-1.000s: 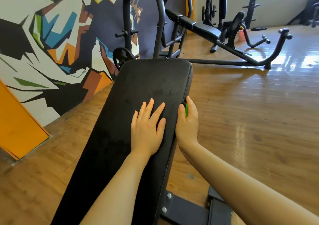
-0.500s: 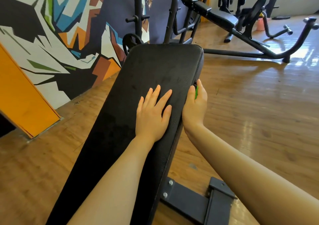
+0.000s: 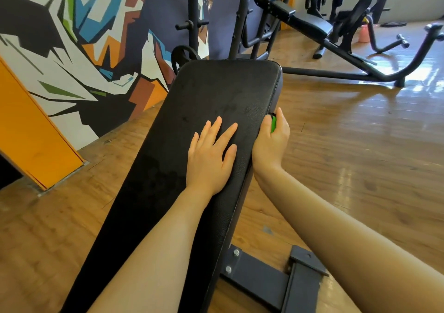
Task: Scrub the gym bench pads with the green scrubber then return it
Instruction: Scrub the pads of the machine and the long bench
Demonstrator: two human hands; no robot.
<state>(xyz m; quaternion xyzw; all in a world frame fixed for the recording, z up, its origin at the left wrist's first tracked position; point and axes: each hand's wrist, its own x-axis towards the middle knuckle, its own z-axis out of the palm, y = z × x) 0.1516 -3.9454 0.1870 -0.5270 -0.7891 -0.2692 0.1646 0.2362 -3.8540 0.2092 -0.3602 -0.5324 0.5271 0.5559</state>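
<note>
Both hands have barely shifted: left hand stays flat, fingers straight, on the bench pad; right hand still grips the green scrubber against the pad's edge, so scrubbing seemingly continues there.

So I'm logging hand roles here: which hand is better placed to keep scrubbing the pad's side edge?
The right hand. It grips the green scrubber against the right side edge of the bench pad. The left hand lies flat on top of the pad, holding nothing, likely just bracing.
</note>
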